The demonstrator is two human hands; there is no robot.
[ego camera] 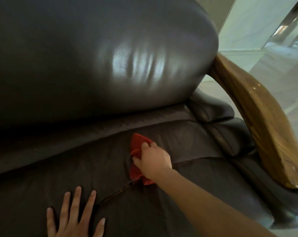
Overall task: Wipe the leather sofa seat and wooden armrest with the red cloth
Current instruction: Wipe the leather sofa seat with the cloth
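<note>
The dark brown leather sofa seat (pixel 187 142) fills the lower half of the view, with a stitched seam running across it. My right hand (pixel 154 159) presses the crumpled red cloth (pixel 136 147) onto the seat near the middle, just in front of the back cushion. The cloth shows above and below my fingers. My left hand (pixel 73 218) lies flat on the seat at the lower left, fingers spread, holding nothing. The glossy wooden armrest (pixel 264 117) curves down the right side, well apart from both hands.
A large shiny leather back cushion (pixel 102 65) rises behind the seat. A smaller leather side pad (pixel 213 110) sits between the seat and the armrest. Pale tiled floor (pixel 273 57) lies beyond the armrest on the right.
</note>
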